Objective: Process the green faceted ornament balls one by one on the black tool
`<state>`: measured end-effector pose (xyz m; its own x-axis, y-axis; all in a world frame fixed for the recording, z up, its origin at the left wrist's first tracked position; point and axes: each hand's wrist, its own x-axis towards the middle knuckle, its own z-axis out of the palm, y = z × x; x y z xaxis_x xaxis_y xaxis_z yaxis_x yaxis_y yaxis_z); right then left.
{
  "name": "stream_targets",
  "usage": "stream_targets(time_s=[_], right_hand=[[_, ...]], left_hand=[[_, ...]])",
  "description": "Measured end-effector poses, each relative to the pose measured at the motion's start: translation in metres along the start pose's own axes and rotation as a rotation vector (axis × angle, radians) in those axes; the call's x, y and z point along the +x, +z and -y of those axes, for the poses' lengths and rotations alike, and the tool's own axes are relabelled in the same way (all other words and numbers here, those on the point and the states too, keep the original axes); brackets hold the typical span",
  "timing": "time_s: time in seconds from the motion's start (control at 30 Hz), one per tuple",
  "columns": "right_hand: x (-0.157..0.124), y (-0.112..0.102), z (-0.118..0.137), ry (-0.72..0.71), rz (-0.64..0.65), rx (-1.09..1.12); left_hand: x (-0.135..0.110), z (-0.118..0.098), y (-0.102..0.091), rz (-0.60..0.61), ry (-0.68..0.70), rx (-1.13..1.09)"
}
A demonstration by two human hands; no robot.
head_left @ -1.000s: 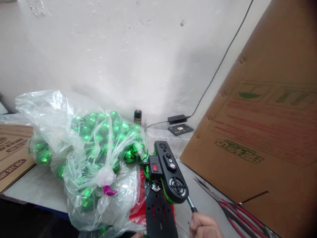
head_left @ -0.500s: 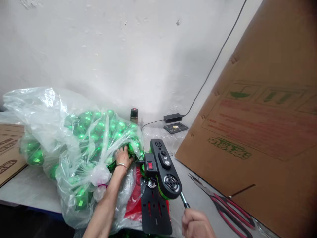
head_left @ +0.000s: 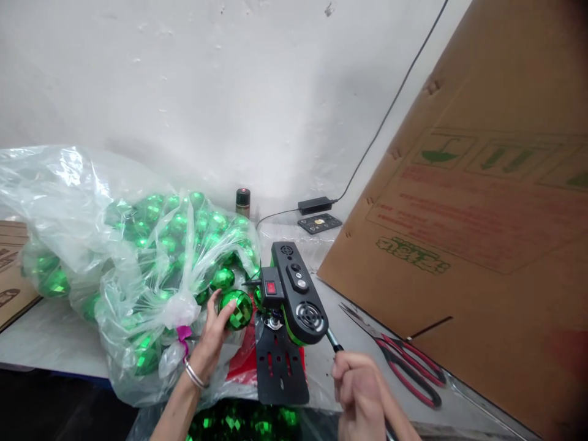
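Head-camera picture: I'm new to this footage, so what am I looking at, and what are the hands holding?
The camera sits on a person's head, looking down at their own bare hands. The left hand holds a shiny green faceted ball beside a clear plastic bag of green balls. The right hand grips a thin metal handle of a black-and-green benchtop machine. Red-handled scissors lie on the white table, before a leaning brown cardboard sheet.
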<state>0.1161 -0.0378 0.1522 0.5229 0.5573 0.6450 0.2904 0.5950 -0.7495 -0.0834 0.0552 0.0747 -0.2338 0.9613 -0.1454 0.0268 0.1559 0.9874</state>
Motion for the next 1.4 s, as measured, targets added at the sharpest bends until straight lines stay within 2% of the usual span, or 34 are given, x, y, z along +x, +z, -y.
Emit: stream_targets(time_s=[0.1, 0.17, 0.23, 0.3, 0.53, 0.7, 0.77, 0.87, 0.97, 1.1, 1.2, 1.4], right_hand=[[0.014, 0.004, 0.011, -0.016, 0.045, 0.026], [0.021, 0.008, 0.018, -0.049, 0.051, 0.017], [0.024, 0.011, 0.022, -0.067, 0.048, 0.001], [0.024, 0.011, 0.024, -0.077, 0.055, -0.003], [0.015, 0.003, 0.017, -0.058, 0.076, -0.005], [0.013, 0.002, 0.016, -0.078, 0.090, -0.004], [0.012, 0.001, 0.015, -0.077, 0.090, -0.007], [0.011, 0.000, 0.015, -0.091, 0.099, -0.016], [0.011, -0.001, 0.016, -0.101, 0.126, -0.029], [0.012, -0.002, 0.018, -0.090, 0.141, -0.044], [0.012, -0.004, 0.017, -0.085, 0.144, -0.041], [0.002, -0.005, 0.009, -0.056, 0.116, -0.020]], left_hand=[[-0.030, 0.016, 0.016, 0.070, -0.141, -0.377], [-0.044, 0.029, 0.026, 0.003, -0.175, -0.416], [-0.054, 0.041, 0.032, -0.092, -0.151, -0.344], [-0.060, 0.053, 0.036, -0.106, -0.072, -0.224], [-0.070, 0.094, 0.046, 0.072, 0.262, 0.165], [-0.071, 0.119, 0.051, 0.116, 0.478, 0.291], [-0.071, 0.122, 0.050, 0.125, 0.548, 0.312], [-0.071, 0.114, 0.048, 0.195, 0.592, 0.346], [-0.069, 0.096, 0.047, 0.267, 0.566, 0.381], [-0.060, 0.077, 0.055, 0.279, 0.497, 0.389], [-0.055, 0.078, 0.064, 0.245, 0.447, 0.344], [-0.055, 0.092, 0.072, 0.167, 0.378, 0.260]])
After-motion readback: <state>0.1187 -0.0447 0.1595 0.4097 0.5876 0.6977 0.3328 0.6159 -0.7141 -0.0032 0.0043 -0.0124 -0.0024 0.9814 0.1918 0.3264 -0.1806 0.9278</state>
